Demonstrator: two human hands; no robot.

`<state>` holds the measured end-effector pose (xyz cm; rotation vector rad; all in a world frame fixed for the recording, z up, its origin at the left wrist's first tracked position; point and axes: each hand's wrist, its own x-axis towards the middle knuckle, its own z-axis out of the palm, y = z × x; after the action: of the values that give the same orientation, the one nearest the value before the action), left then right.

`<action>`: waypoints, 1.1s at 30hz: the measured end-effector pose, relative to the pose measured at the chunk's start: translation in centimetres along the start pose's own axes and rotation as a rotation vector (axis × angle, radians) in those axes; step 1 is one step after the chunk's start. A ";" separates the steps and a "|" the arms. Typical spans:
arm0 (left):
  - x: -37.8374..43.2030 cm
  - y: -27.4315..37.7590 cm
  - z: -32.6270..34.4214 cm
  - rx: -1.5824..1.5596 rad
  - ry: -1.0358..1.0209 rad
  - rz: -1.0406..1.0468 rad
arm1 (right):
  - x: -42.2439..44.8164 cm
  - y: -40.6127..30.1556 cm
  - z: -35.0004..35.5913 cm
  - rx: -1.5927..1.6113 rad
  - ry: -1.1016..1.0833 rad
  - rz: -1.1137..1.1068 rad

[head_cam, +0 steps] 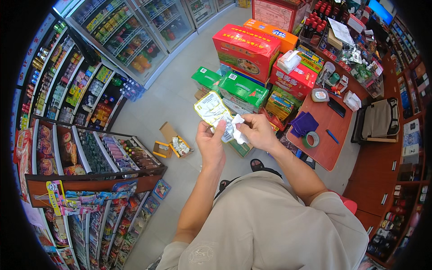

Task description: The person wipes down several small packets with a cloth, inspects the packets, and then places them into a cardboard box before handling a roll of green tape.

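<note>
In front of my waist, my left hand (pixel 211 141) pinches the lower edge of a silvery-white plastic packet (pixel 212 108) with yellow edges and printing on it. A crumpled white tissue (pixel 240 131) is held between the thumb and fingers of my right hand (pixel 259 131), against the packet's right side. The two hands are close together, and the packet's upper part points away to the left. Beyond them stand green cartons (pixel 243 90). My fingers hide part of the packet's lower end.
To the right, a reddish wooden table (pixel 325 148) bears a roll of tape (pixel 310 139), a purple cloth (pixel 304 123), a blue pen (pixel 332 136) and a phone (pixel 336 107). Small opened boxes (pixel 180 147) lie on the floor. Stocked shelves (pixel 98 175) stand left, with stacked cartons (pixel 246 50) ahead.
</note>
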<state>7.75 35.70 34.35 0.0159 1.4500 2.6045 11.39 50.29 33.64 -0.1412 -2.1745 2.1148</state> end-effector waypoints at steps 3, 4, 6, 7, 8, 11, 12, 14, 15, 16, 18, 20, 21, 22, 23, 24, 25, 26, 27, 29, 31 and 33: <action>0.0 0.1 -0.3 -0.010 0.013 -0.027 | 0.0 0.1 0.0 0.279 -0.029 0.102; 0.0 0.2 -0.2 -0.031 0.013 -0.033 | 0.1 0.2 0.0 0.405 -0.030 0.138; -0.2 0.5 0.1 -0.074 0.013 -0.046 | -0.1 0.4 0.1 0.462 0.004 0.152; -0.2 0.4 0.1 -0.081 0.005 -0.040 | -0.3 0.4 0.2 0.491 0.021 0.159; -0.2 0.2 0.0 -0.088 -0.004 -0.035 | -0.5 0.3 0.6 0.406 0.029 0.091; -0.4 -0.2 -0.1 -0.103 -0.002 -0.032 | -1.1 0.1 1.7 0.219 0.070 -0.047; -0.4 -0.3 0.0 -0.110 0.000 -0.032 | -1.0 0.3 1.7 0.195 0.094 -0.053; -0.3 -0.2 0.1 -0.135 -0.038 -0.048 | -1.0 0.3 1.5 0.175 0.139 -0.106; -0.3 -0.1 0.3 -0.146 -0.057 -0.055 | -0.9 0.2 1.3 0.149 0.141 -0.114; -0.3 0.0 0.3 -0.130 -0.065 -0.024 | -0.9 0.1 1.1 0.123 0.142 -0.122; -0.6 0.1 0.3 -0.097 -0.083 0.037 | -0.8 -0.2 0.6 0.009 0.142 -0.205; -0.5 -0.1 -0.9 0.016 -0.124 0.082 | -0.9 -0.7 0.2 -0.168 0.138 -0.352; -0.3 -0.2 -1.5 0.075 -0.142 0.105 | -0.9 -1.0 0.1 -0.181 0.147 -0.362; -0.2 -0.4 -2.0 0.151 -0.133 0.111 | -0.9 -1.4 0.1 -0.195 0.156 -0.372; 0.0 -0.6 -2.5 0.227 -0.124 0.117 | -1.0 -1.7 0.0 -0.208 0.164 -0.382; 0.2 -0.5 -2.4 0.300 -0.120 0.124 | -0.8 -1.9 -0.5 -0.279 0.186 -0.499; 0.1 -0.4 -2.2 0.254 -0.080 0.075 | -0.5 -2.1 -1.1 -0.351 0.207 -0.616; 0.0 -0.1 -2.0 0.208 -0.040 0.026 | -0.2 -2.3 -1.6 -0.422 0.227 -0.733; -0.3 0.3 -1.9 0.164 0.002 -0.025 | 0.0 -2.6 -1.8 -0.501 0.248 -0.824; -1.1 1.1 -2.6 0.101 -0.188 -0.023 | 0.4 -3.1 -2.0 -0.657 0.286 -1.006; -1.7 1.7 -1.7 0.054 -0.236 -0.017 | 0.2 -2.7 -1.8 -0.715 0.274 -1.098; -2.0 2.0 0.0 0.040 -0.136 0.004 | 0.0 -2.2 -1.3 -0.719 0.249 -1.155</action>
<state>9.47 34.34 36.18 0.1974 1.4549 2.5226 11.63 51.46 35.85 0.6048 -1.9545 0.6479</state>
